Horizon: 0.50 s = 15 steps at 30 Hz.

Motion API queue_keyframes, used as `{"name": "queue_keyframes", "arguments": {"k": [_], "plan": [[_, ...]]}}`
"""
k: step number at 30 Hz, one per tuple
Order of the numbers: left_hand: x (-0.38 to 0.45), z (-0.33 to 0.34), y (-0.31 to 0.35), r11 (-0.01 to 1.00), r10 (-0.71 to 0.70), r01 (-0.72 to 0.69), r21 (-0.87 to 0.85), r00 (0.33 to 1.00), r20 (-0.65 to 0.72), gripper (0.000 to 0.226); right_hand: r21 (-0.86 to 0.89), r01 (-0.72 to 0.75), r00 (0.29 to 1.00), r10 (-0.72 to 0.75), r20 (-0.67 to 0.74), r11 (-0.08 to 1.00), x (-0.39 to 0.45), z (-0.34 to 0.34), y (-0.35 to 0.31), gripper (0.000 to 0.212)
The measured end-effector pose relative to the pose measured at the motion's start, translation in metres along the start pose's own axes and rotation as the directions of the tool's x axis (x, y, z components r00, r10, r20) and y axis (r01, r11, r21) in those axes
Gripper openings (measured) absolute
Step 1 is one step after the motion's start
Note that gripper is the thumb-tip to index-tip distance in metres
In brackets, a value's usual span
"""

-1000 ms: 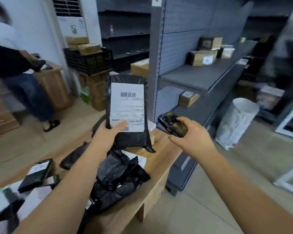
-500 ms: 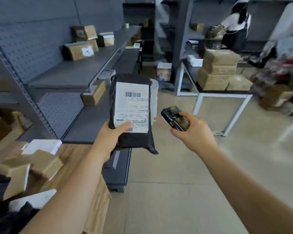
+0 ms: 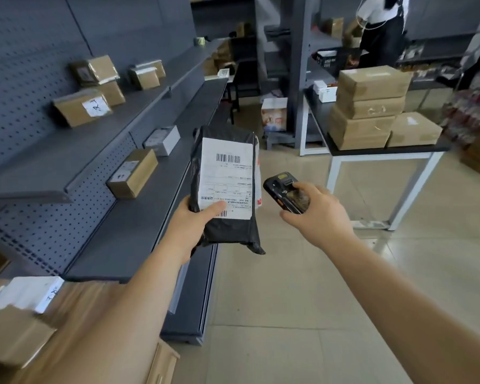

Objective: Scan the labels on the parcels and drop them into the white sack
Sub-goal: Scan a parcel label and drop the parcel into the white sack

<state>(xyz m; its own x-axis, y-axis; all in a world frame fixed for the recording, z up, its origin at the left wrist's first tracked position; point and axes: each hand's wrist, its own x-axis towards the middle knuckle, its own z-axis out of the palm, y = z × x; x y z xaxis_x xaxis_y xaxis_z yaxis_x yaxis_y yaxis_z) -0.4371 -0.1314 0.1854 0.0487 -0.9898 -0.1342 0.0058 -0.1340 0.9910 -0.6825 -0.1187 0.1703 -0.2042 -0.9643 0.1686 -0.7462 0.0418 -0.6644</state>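
I see grey shelves (image 3: 139, 159) close on my left, an edge to snag. My left hand (image 3: 190, 223) has its grip clamped on the black parcel (image 3: 225, 189), held upright mid-air, thumb near its lower barcode, possibly blocking a scan. My right hand (image 3: 313, 212) clasps the scanner (image 3: 286, 192). Open floor lies ahead; the sack sits hidden behind the parcel.

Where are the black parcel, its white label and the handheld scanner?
black parcel (image 3: 227, 231): head view, bare plastic below the label.
white label (image 3: 226, 178): head view, middle of the sheet.
handheld scanner (image 3: 281, 187): head view, upper body.
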Motion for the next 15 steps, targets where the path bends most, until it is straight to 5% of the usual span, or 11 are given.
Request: {"name": "queue_keyframes", "arguments": {"k": [15], "plan": [[0.27, 0.023, -0.018, 0.988, -0.126, 0.126, -0.084, 0.992, 0.012, 0.034, -0.021, -0.02, 0.999, 0.021, 0.044, 1.0, 0.246, 0.081, 0.015, 0.065]]}}
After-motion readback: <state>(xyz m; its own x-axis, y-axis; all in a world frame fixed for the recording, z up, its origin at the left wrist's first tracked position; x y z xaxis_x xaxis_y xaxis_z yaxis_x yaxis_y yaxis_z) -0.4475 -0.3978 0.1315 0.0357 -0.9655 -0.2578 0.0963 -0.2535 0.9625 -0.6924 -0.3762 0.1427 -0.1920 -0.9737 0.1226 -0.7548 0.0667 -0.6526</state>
